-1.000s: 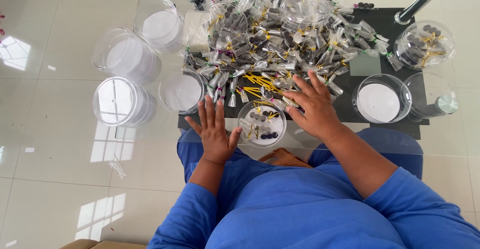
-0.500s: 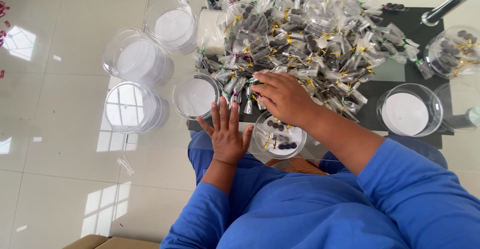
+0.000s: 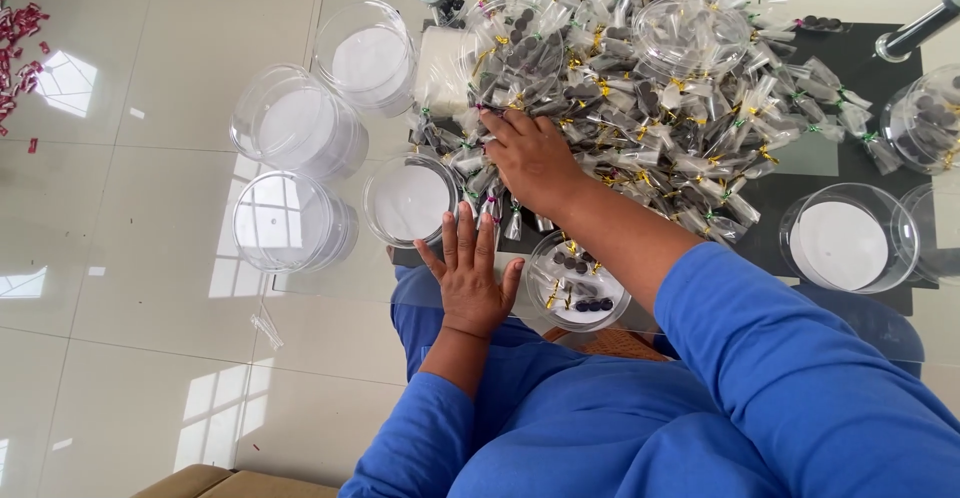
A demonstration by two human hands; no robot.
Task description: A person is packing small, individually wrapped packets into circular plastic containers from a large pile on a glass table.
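Here, right hand (image 3: 535,158) fingers (image 3: 497,123) seemingly touch the packet pile (image 3: 660,98).

This looks like a home used for small packing work, not a factory. A glass-topped bench (image 3: 330,283) stands on glossy pale floor tiles (image 3: 120,358) that mirror window light. It carries a heap of small tied cellophane packets (image 3: 650,108) and clear round tubs (image 3: 295,223), with a sofa-like tan edge (image 3: 190,483) nearby.

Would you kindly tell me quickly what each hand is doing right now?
Left hand: open, flat on the glass table, holding nothing.
Right hand: fingers down in the pile of small packets; grasp cannot be told.
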